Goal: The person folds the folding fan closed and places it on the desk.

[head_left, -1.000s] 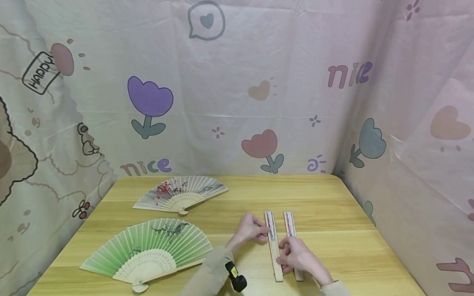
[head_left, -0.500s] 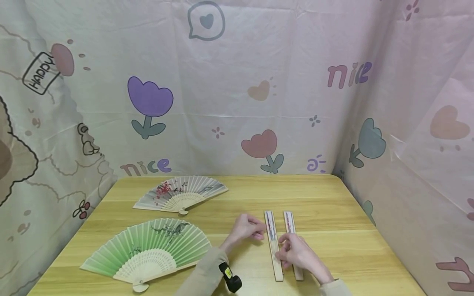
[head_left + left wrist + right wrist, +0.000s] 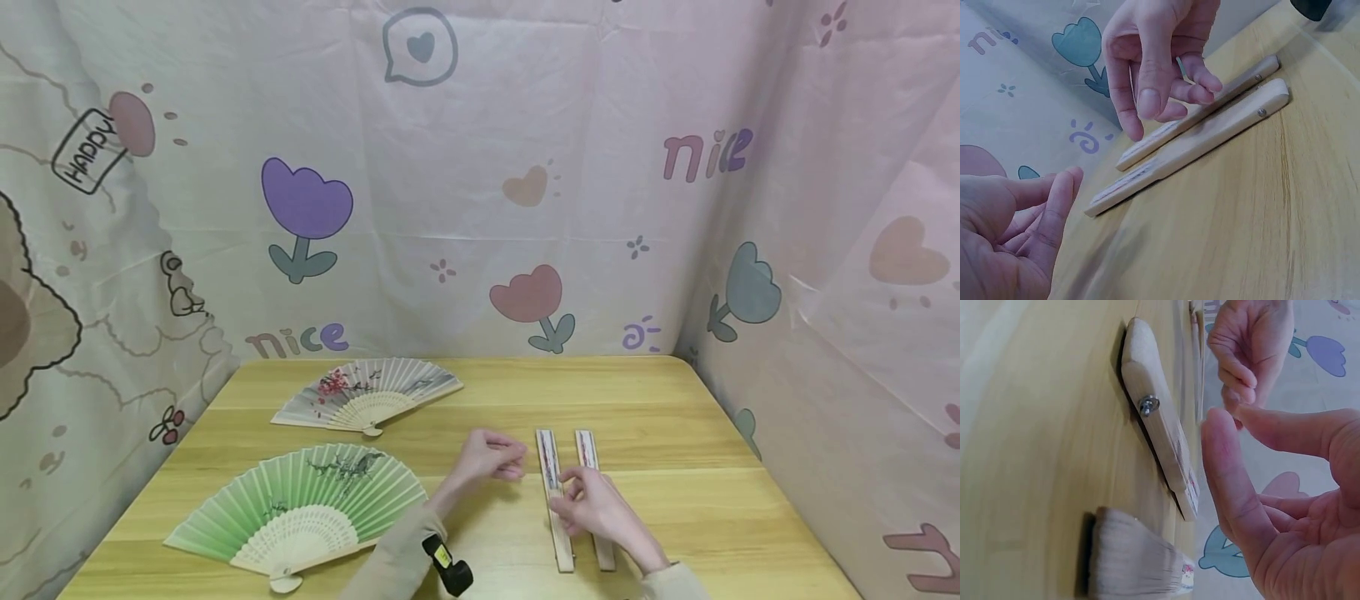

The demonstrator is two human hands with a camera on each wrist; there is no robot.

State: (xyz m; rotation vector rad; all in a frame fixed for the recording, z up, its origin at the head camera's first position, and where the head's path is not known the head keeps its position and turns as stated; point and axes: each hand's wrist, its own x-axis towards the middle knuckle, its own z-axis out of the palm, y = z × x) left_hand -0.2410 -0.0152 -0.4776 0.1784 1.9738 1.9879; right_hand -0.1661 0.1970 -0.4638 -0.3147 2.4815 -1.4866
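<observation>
Two folded hand fans lie side by side on the wooden table, the left one and the right one, both with pale ribs and printed ends. My left hand is left of them, apart and holding nothing, its fingers loosely bent. Over the folded fans hovers my right hand, overlapping both in the head view. In the left wrist view the right hand has its fingers hanging down above the fans with nothing gripped. A metal rivet shows on one folded fan in the right wrist view.
A spread green fan lies at the front left of the table. Behind it is a spread grey-white fan with red blossoms. A printed curtain encloses the table's back and sides. A black wrist camera sits on the left sleeve.
My left hand has drawn away leftward from the left folded fan, which it was touching. My right hand has shifted slightly up and left. The fans stay in place.
</observation>
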